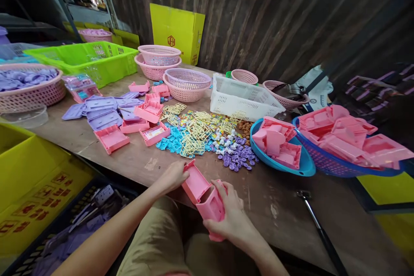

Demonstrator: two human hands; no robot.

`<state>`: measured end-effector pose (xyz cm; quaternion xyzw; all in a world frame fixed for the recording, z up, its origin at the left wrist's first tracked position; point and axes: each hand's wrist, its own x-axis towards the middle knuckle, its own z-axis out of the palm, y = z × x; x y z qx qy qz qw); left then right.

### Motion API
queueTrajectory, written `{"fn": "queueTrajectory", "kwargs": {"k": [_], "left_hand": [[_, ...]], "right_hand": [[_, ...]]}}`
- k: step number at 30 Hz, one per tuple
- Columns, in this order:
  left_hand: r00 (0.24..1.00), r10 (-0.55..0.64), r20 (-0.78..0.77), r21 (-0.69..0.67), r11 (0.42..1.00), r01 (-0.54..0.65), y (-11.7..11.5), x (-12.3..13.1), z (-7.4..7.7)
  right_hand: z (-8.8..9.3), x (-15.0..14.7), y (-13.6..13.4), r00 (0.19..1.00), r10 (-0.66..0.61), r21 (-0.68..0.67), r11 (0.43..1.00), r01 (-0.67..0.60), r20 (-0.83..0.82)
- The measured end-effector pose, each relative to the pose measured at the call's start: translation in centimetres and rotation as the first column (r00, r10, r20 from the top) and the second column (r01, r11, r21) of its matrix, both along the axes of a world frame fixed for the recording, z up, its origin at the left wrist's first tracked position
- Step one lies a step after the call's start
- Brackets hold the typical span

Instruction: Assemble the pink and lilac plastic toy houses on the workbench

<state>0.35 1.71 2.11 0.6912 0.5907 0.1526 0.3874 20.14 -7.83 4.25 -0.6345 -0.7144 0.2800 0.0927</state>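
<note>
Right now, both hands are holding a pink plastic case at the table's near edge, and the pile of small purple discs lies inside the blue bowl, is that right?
Not quite. The head view shows the purple discs lying loose on the table, left of the blue bowl, which holds pink parts. The rest stands: the left hand and right hand hold the pink plastic case at the near edge.

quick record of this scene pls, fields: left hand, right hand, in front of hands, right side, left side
left hand: left hand grips one end of a pink plastic case
right hand: right hand wraps the case's other end
in front of hands: heap of small purple discs, blue bits and yellow frames on the wooden table
right side: blue bowl holding pink parts
left side: lilac trays, green crate
</note>
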Motion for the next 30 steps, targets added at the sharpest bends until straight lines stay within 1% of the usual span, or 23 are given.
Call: {"fn": "queueTrajectory", "kwargs": {"k": [2, 3, 4, 5, 6, 7, 8, 9, 10, 11, 12, 14, 16, 19, 20, 21, 22, 24, 26, 27, 28, 30], "left_hand": [[0.999, -0.019, 0.040, -0.038, 0.999, 0.020, -0.3, 0.4, 0.3], [0.996, -0.024, 0.084, -0.069, 0.997, 0.030, -0.7, 0.4, 0.4], [0.984, -0.027, 0.177, -0.126, 0.991, 0.050, -1.1, 0.4, 0.5], [0.949, -0.012, 0.315, -0.209, 0.974, 0.082, -1.5, 0.4, 0.6], [0.880, 0.030, 0.473, -0.312, 0.940, 0.136, -1.8, 0.3, 0.6], [0.782, 0.097, 0.615, -0.416, 0.883, 0.218, -2.1, 0.3, 0.6], [0.680, 0.172, 0.712, -0.496, 0.809, 0.315, -2.2, 0.3, 0.6], [0.605, 0.237, 0.760, -0.543, 0.742, 0.393, -2.3, 0.4, 0.5], [0.571, 0.270, 0.775, -0.566, 0.699, 0.437, -2.3, 0.6, 0.3], [0.560, 0.287, 0.777, -0.579, 0.675, 0.457, -2.3, 0.9, 0.2], [0.557, 0.297, 0.776, -0.585, 0.670, 0.457, -2.2, 1.1, 0.1], [0.549, 0.320, 0.772, -0.589, 0.685, 0.429, -2.2, 1.7, 0.0], [0.535, 0.321, 0.782, -0.582, 0.684, 0.440, -2.2, 2.3, 0.3], [0.502, 0.251, 0.828, -0.516, 0.691, 0.506, -2.3, 2.7, 1.2], [0.488, 0.226, 0.843, -0.488, 0.702, 0.519, -2.3, 2.7, 1.5], [0.474, 0.210, 0.855, -0.461, 0.727, 0.509, -2.3, 2.7, 1.7], [0.463, 0.206, 0.862, -0.438, 0.763, 0.475, -2.3, 2.5, 1.7], [0.448, 0.219, 0.867, -0.398, 0.844, 0.358, -2.1, 2.2, 1.4], [0.443, 0.212, 0.871, -0.344, 0.908, 0.240, -2.0, 1.9, 0.6], [0.455, 0.190, 0.870, -0.305, 0.932, 0.196, -1.9, 1.7, 0.1], [0.484, 0.148, 0.863, -0.256, 0.953, 0.163, -1.8, 1.7, -0.3], [0.590, 0.038, 0.807, -0.118, 0.988, 0.097, -1.8, 1.8, -1.0]], "right_hand": [[-1.1, -0.3, 0.1, 0.997, -0.048, 0.112, 0.993, 0.040, 0.064], [-1.6, -0.3, 0.3, 0.994, -0.054, 0.153, 0.987, 0.039, 0.094], [-1.9, -0.1, 0.4, 0.991, -0.046, 0.177, 0.984, 0.024, 0.122], [-2.1, 0.1, 0.5, 0.988, -0.032, 0.189, 0.982, 0.003, 0.150], [-2.2, 0.2, 0.6, 0.984, -0.013, 0.195, 0.981, -0.022, 0.176], [-2.3, 0.4, 0.8, 0.981, 0.012, 0.200, 0.979, -0.052, 0.196], [-2.3, 0.5, 0.9, 0.977, 0.041, 0.207, 0.974, -0.086, 0.210], [-2.3, 0.6, 1.0, 0.973, 0.073, 0.221, 0.968, -0.122, 0.218], [-2.3, 0.6, 1.0, 0.969, 0.109, 0.236, 0.958, -0.162, 0.222], [-2.3, 0.7, 1.1, 0.964, 0.143, 0.253, 0.947, -0.200, 0.226], [-2.4, 0.7, 1.1, 0.958, 0.167, 0.268, 0.936, -0.228, 0.232], [-2.6, 0.8, 1.1, 0.951, 0.190, 0.295, 0.919, -0.260, 0.245], [-2.8, 0.9, 1.0, 0.947, 0.202, 0.325, 0.904, -0.278, 0.250], [-2.8, 1.3, 0.9, 0.944, 0.220, 0.371, 0.878, -0.302, 0.247], [-2.7, 1.5, 0.9, 0.947, 0.214, 0.385, 0.874, -0.296, 0.241], [-2.5, 1.9, 1.1, 0.952, 0.199, 0.394, 0.876, -0.278, 0.232], [-2.3, 2.2, 1.2, 0.960, 0.177, 0.393, 0.884, -0.253, 0.219], [-1.9, 3.1, 1.7, 0.972, 0.132, 0.359, 0.913, -0.196, 0.195], [-1.8, 3.8, 2.1, 0.977, 0.097, 0.296, 0.943, -0.151, 0.192], [-1.9, 4.1, 2.3, 0.976, 0.085, 0.255, 0.957, -0.136, 0.200], [-2.0, 4.2, 2.5, 0.974, 0.073, 0.211, 0.970, -0.119, 0.213], [-2.3, 4.1, 2.8, 0.968, 0.036, 0.119, 0.991, -0.067, 0.249]]}}
